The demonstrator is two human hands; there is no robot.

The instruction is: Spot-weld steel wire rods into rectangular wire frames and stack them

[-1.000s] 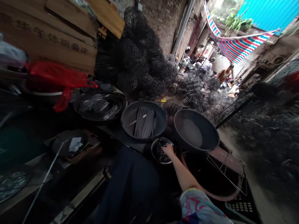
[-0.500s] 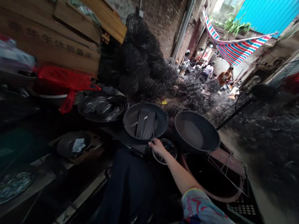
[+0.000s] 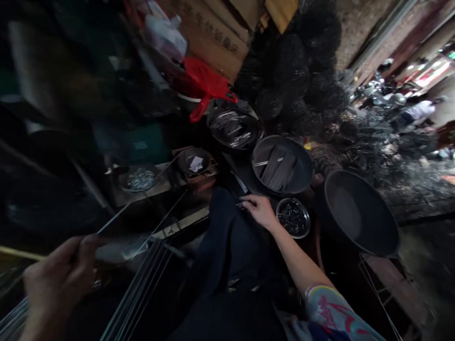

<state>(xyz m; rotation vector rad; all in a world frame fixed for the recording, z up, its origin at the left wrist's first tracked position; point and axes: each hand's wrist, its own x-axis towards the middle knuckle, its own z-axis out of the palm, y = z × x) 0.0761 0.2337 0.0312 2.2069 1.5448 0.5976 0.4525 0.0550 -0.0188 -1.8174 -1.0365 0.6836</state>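
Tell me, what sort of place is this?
Probably an open-air metal workshop in a narrow alley. Heaps of black wire baskets stand against a brick wall, basins hold metal strips and small parts, and long wire rods lie nearby.

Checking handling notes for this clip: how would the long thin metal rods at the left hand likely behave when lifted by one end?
The rods look long and thin, so probably springy and sagging. Loosely bundled by the left hand, they would likely fan apart.
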